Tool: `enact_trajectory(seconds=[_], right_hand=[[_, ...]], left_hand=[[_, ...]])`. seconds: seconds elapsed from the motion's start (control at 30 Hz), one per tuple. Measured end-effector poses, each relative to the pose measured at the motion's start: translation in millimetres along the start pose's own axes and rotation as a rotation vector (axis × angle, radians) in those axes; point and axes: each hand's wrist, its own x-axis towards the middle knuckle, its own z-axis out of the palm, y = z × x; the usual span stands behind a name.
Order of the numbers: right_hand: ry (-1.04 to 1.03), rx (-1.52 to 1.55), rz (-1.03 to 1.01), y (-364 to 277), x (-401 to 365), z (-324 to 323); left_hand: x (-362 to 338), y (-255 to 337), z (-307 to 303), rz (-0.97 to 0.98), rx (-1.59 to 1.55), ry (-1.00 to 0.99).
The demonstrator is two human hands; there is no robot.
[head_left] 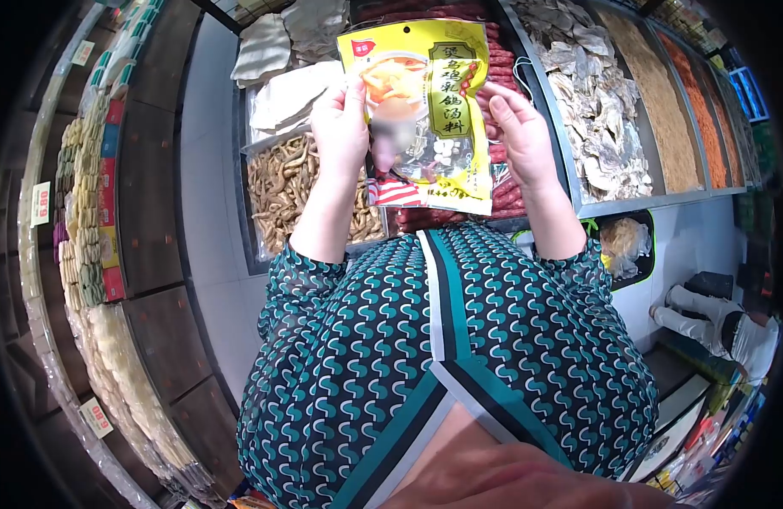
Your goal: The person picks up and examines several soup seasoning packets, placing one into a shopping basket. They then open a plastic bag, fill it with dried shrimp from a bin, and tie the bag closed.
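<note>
A yellow soup-ingredient pouch [453, 170] is held up in front of my chest, printed with a bowl of soup, Chinese lettering and a clear window showing dried contents. My left hand [340, 127] grips its left edge, thumb on the front and fingers behind. At the right edge is my right hand [524, 136], its fingers curled round toward the back and partly hidden; the thumb lies beside the edge. Behind the pouch lie red sausages [508, 199], mostly covered by it.
A bin of brown dried goods [281, 187] and flat white dried pieces [294, 97] lie left. Right are grey dried fish [608, 127], tan granules [659, 93] and orange-red goods [695, 110]. A dark shelf [158, 204] with packets stands far left. A black basket [633, 267] sits below the display.
</note>
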Motion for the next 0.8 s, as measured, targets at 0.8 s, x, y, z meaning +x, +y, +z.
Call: enact_trajectory(seconds=[0.8], right_hand=[[0.056, -0.349, -0.127, 9, 23, -6]], left_hand=[[5, -39, -3, 0.004, 0.167, -0.105]])
